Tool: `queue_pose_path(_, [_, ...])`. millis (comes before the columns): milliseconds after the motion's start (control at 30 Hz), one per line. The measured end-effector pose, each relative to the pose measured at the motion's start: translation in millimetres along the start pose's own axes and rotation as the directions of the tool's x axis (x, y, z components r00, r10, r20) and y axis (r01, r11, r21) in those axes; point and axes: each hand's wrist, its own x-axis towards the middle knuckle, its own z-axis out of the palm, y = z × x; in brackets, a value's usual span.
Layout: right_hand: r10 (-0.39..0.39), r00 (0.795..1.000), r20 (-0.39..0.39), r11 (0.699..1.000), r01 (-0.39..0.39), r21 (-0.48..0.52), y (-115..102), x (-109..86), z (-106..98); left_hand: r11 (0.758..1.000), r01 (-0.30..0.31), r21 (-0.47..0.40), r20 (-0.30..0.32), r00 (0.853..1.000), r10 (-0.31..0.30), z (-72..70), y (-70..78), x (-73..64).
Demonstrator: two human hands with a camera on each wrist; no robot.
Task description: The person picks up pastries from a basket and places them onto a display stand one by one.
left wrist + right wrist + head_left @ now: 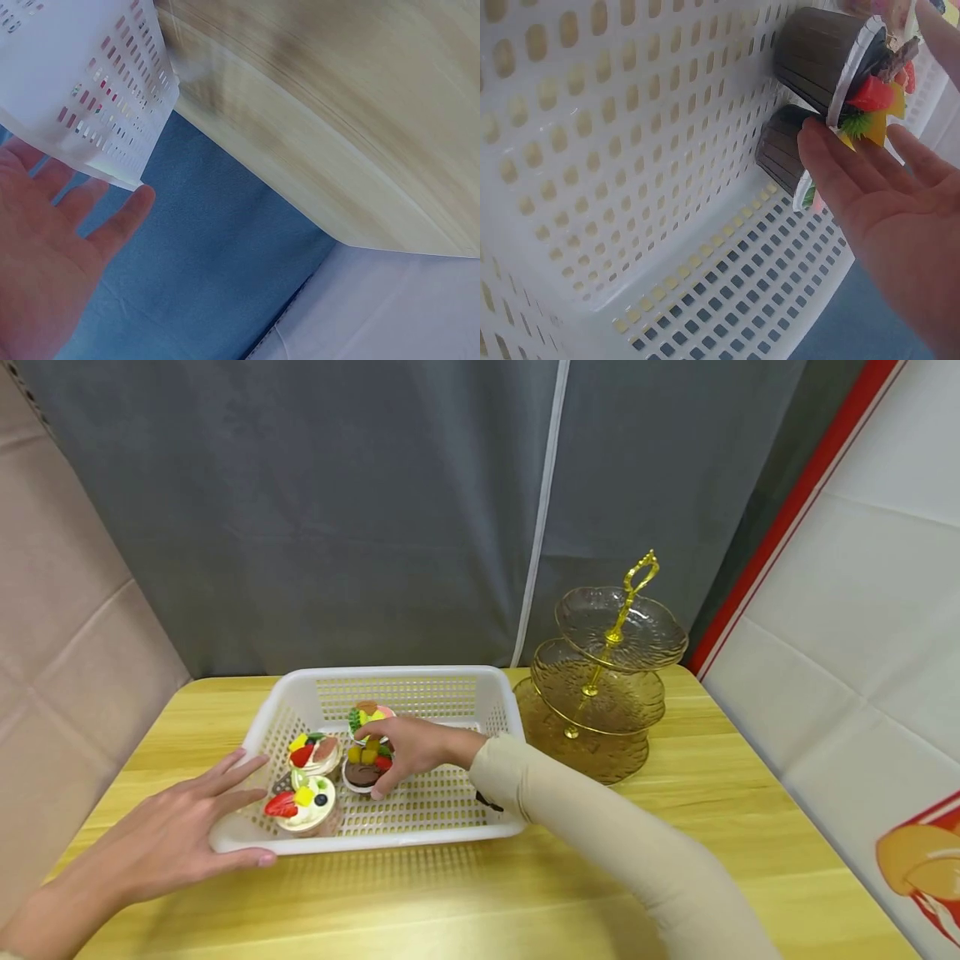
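The backdrop is formed by a grey curtain (337,527), its smooth cloth divided by a pale strip and cut off by the upper edge of the head view. Below it, a yellowish, wood-grained counter (750,827) is cut off at the near side. On this a white plastic basket (390,673) is set, rectangular, round-cornered and pierced with small slots; part of its floor is hidden by the right arm. Beside its right end a three-tiered stand (591,690) is seen, its rippled, see-through amber plates rimmed in gold and overlapped by one another. The right arm is covered by a beige sleeve (615,835). The basket's left end is touched by the left hand (183,827), its fingers spread and nearly straight. Inside the basket, a chocolate cupcake (363,774) is flanked by the thumb and fingers of the right hand (416,745); whether it is gripped cannot be told, since the thumb is cut off in the right wrist view. Three more fruit-topped cupcakes (311,814) are grouped around it, the rearmost partly hidden by the fingers. Dark, pleated wrappers with pale rims are shown up close.
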Motion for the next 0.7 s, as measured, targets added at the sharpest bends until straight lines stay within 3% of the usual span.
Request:
queue_pose_path(267, [0.032,0.999,0.002,0.996,-0.032,-0.085,-1,8.3,8,1.0,-0.005,0.007,-0.007,1.0,0.005,-0.1,0.5,-0.2])
queue_pose_path(467, [0.01,1.0,0.003,0.985,-0.01,-0.172,-1,13.3,13,1.0,-0.01,0.003,-0.007,1.0,0.01,0.2,0.7,0.3])
queue_pose_path(700, [-0.009,1.0,-0.01,0.982,0.007,-0.187,-3,14.1,16,1.0,-0.001,-0.004,-0.001,1.0,0.001,0.1,0.6,-1.2])
